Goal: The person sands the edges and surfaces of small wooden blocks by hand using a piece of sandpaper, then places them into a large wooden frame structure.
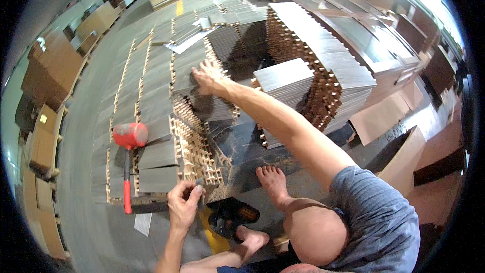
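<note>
My right arm stretches forward and to the left. My right hand (208, 77) lies palm down with spread fingers on a stack of grey boards (188, 65) with notched, toothed ends. My left hand (183, 203) is at the near end of a lower stack (157, 178). Its thumb and forefinger are pinched around something small and greyish, too small to name, beside the toothed board ends (189, 146). A mallet (130, 135) with a red head and a red-and-black handle rests on the boards to the left.
White paper sheets (189, 43) lie on the far boards. A small pile of boards (284, 75) and a long curved stack (333, 60) stand at right, before framed glass panels (369, 35). A black sandal (233, 216) lies near my bare feet. Cardboard pieces (389, 114) lean at right.
</note>
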Demonstrator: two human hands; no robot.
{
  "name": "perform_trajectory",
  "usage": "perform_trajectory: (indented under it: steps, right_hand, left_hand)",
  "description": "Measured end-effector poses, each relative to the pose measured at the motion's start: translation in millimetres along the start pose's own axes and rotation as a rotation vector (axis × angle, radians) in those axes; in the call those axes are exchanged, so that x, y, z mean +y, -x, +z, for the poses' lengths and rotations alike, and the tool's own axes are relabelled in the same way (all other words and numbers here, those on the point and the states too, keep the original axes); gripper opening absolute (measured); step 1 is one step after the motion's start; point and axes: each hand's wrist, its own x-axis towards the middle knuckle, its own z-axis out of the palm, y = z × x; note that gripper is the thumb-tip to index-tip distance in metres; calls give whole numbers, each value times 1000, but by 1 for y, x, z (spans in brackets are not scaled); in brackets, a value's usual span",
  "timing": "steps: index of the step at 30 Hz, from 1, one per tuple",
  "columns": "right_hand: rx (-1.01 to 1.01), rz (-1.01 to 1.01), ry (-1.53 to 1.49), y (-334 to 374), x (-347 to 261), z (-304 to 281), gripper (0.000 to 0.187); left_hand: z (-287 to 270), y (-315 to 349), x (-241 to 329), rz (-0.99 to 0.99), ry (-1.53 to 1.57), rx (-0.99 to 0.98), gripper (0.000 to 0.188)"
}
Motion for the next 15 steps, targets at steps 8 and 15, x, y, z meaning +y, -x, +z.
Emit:
perform_trajectory:
  steps: [8, 15]
  right_hand:
    - [185, -28, -307, 56, -65, -59, 92]
    - [-392, 599, -2039, 225, -99, -74, 70]
  left_hand:
    - [-10, 1, -6, 99, -70, 114, 10]
    - [-1, -11, 7, 58, -114, 165, 17]
